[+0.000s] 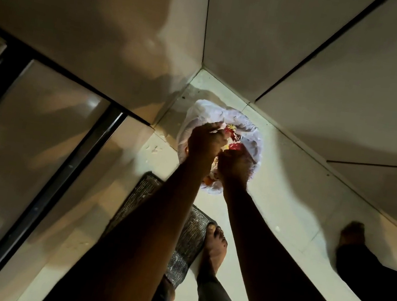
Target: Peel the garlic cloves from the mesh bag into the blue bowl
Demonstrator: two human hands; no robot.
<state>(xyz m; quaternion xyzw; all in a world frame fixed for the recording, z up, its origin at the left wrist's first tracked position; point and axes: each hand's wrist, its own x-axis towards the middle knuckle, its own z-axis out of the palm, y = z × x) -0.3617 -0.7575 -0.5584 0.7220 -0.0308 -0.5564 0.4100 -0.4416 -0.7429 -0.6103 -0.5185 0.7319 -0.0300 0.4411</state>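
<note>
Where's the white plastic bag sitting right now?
In the head view, the white plastic bag sits on the floor in the corner where the two walls meet, just beyond the dark mat. The left hand and right hand are over its opening.

A home floor corner — tiled floor [276, 196], woven mat [189, 248], bag-lined bin [249, 137], bare foot [215, 244].

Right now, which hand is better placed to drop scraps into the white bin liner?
Probably right: the right hand hovers over the liner's open middle, beside red waste, while the left hand sits at its rim.
</note>
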